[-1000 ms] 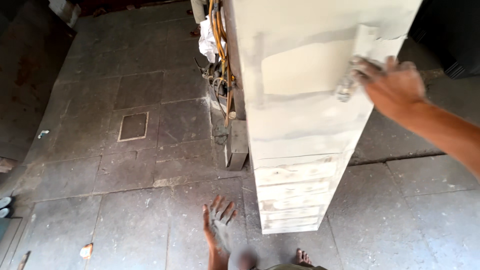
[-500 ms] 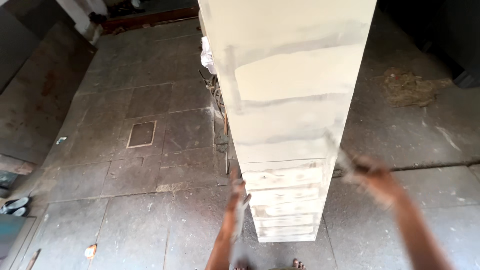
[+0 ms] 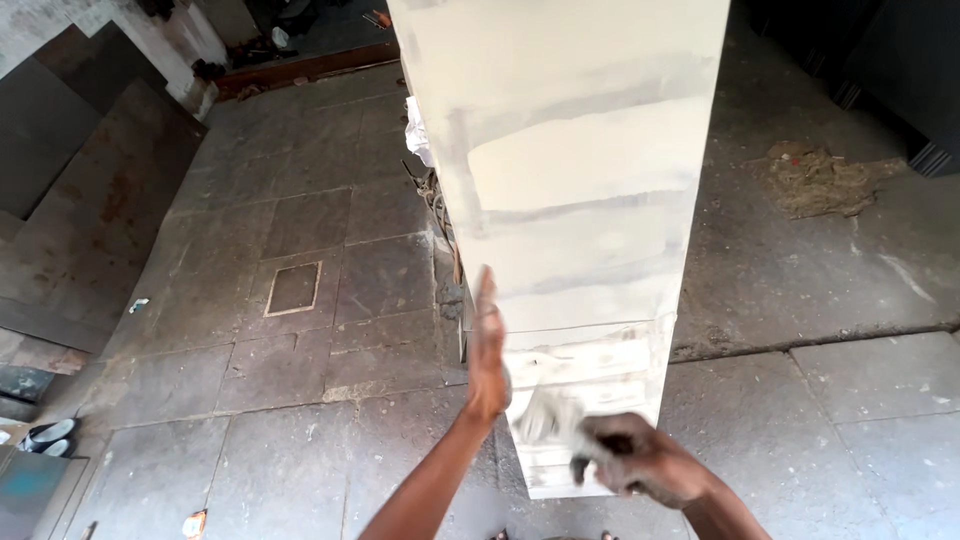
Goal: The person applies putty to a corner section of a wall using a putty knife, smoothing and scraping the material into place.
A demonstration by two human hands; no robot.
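- The right hand (image 3: 640,462) is curled into a fist around a pale, blurred sanding pad or cloth (image 3: 548,415); which of the two it is, I cannot tell. It presses this against the lower face of the tall pillar (image 3: 590,180).
- The pillar rises straight up ahead of both hands, coated in off-white putty with grey streaks and patches; its stepped, moulded base (image 3: 590,370) sits just in front of the right knuckles.
- The left hand (image 3: 487,350) is flat, fingers pressed together and pointing up, laid edge-on against the pillar's left corner, just left of and above the right hand.
- To do this rubbing well, it seems wise to keep the pad flat to the surface and work in even passes, since the ridges of the base would catch an angled edge.
- The bracing left hand looks well placed to steady the body; keeping it off the patch being worked would avoid smudging.
- Behind the left hand, at the pillar's far left side, lie tangled wires (image 3: 440,215) and a white rag (image 3: 417,132).
- Beneath both arms spreads a grey stone-slab floor (image 3: 250,330); off to the right of the right hand sits a heap of brownish debris (image 3: 815,180).
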